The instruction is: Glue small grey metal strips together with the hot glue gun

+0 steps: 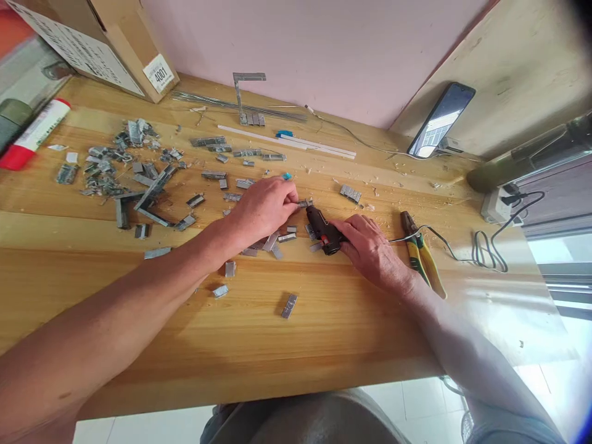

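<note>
Two hands: left hand (266, 206) fingers pinch a small grey metal strip (304, 202), right hand (370, 250) fingers wrap a black plastic glue gun (325, 229), nozzle just beside left fingertips; likely gluing, needs steady aim.

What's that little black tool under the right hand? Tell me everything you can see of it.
It looks like a small black glue gun, plastic by its look. It lies low on the wooden table, its narrow nozzle aimed up and left at a small metal piece pinched in the left hand. The right hand covers and grips its rear end, hiding the handle.
</note>
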Motion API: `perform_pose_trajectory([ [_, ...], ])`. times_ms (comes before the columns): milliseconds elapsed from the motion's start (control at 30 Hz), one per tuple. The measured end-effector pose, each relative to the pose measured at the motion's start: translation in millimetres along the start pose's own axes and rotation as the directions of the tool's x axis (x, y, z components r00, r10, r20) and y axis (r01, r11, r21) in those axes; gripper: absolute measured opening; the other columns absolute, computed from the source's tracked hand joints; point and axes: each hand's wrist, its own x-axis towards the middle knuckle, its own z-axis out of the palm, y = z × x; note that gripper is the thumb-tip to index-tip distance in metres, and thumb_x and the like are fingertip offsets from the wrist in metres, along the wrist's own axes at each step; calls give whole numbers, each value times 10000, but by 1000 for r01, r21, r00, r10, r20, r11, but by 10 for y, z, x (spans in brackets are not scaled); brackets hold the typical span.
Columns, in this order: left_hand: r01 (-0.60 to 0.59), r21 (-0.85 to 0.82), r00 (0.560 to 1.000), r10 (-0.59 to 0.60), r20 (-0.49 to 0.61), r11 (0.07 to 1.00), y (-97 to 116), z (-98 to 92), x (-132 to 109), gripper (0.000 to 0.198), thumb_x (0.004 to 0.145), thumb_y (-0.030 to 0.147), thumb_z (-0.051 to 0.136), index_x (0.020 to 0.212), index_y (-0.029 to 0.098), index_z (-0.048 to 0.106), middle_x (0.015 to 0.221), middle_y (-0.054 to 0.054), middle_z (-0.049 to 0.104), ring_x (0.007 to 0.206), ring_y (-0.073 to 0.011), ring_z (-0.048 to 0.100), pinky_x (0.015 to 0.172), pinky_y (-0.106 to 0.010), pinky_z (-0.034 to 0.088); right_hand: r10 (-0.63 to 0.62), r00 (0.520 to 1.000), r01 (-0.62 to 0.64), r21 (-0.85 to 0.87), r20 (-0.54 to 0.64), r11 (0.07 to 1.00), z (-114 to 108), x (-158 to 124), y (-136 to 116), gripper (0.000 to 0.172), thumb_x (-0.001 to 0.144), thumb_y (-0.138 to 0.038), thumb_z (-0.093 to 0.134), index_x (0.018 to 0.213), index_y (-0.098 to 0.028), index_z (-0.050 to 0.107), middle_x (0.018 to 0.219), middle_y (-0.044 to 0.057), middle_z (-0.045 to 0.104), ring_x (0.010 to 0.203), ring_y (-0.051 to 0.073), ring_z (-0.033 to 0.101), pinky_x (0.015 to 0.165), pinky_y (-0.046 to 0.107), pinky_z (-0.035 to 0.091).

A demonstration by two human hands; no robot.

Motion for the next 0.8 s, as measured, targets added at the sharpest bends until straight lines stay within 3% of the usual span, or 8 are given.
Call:
perform_pose_trajectory([
  [333,-14,17,1000,14,5,1000,-3,1,6,72,944,191,784,887,194,740,937,-52,754,860,-216,682,789,-346,482,-19,998,13,-101,-59,995,5,-72,9,412,1082,-172,534,1486,-193,609,1159,138,685,1058,309,629,974,464,523],
  [800,-4,40,1000,3,15,999,2,4,-1,64,953,214,781,904,196,743,959,-62,746,864,-223,675,793,-353,484,-16,999,12,-75,-50,997,23,-59,11,398,1088,-189,552,1482,-192,612,1165,134,692,1070,310,631,964,458,530],
])
